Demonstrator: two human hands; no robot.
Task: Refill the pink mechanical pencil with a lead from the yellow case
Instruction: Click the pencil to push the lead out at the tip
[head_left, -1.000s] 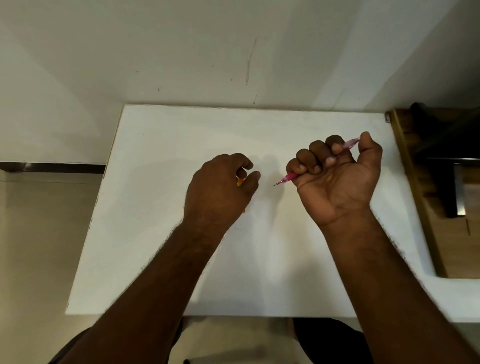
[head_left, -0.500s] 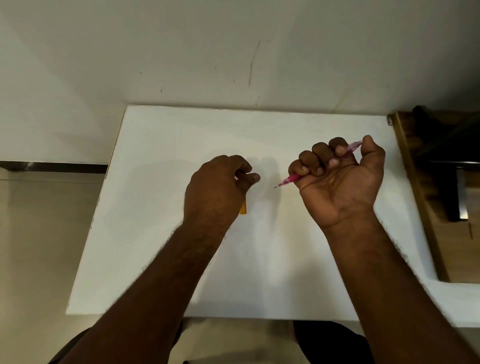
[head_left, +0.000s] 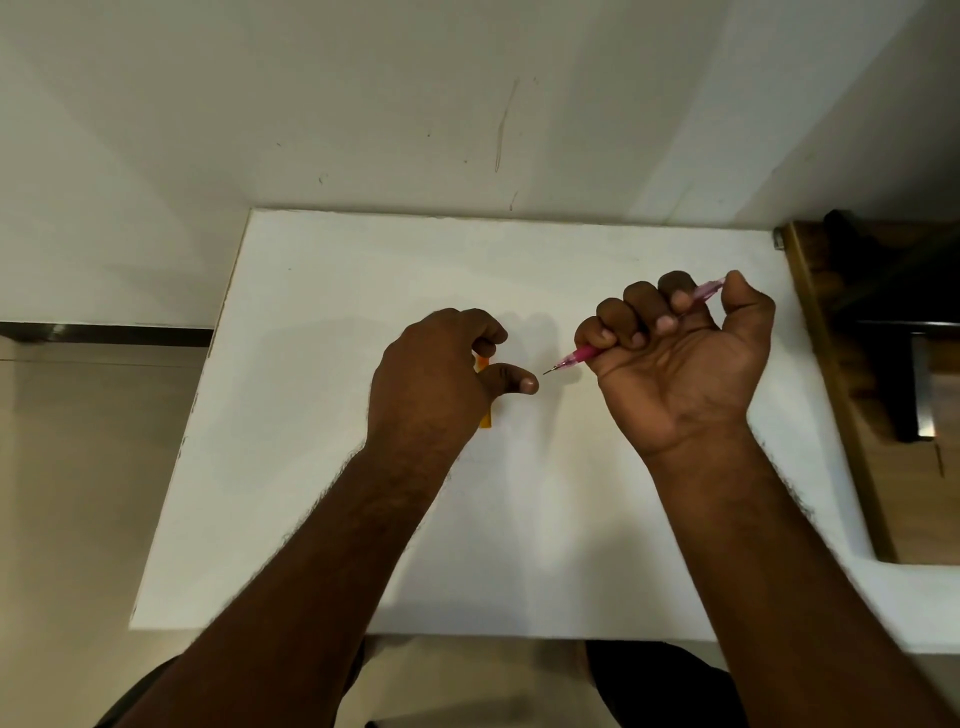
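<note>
Over the middle of the flat white tabletop (head_left: 322, 519), seen from the head camera, both bare hands are raised close together. The slim translucent pink mechanical pencil (head_left: 576, 357) is held in the right hand (head_left: 680, 358), whose fingers are curled shut round its barrel; the thumb rests at the rear cap and the metal tip points left, just beside the other thumb. The small flat yellow plastic lead case (head_left: 487, 418) is mostly hidden inside the left hand (head_left: 436, 379), closed loosely about it with the thumb stretched out. No loose lead can be made out. The refill is judged unfinished: a lead has yet to be drawn from the case and fed into the pencil.
</note>
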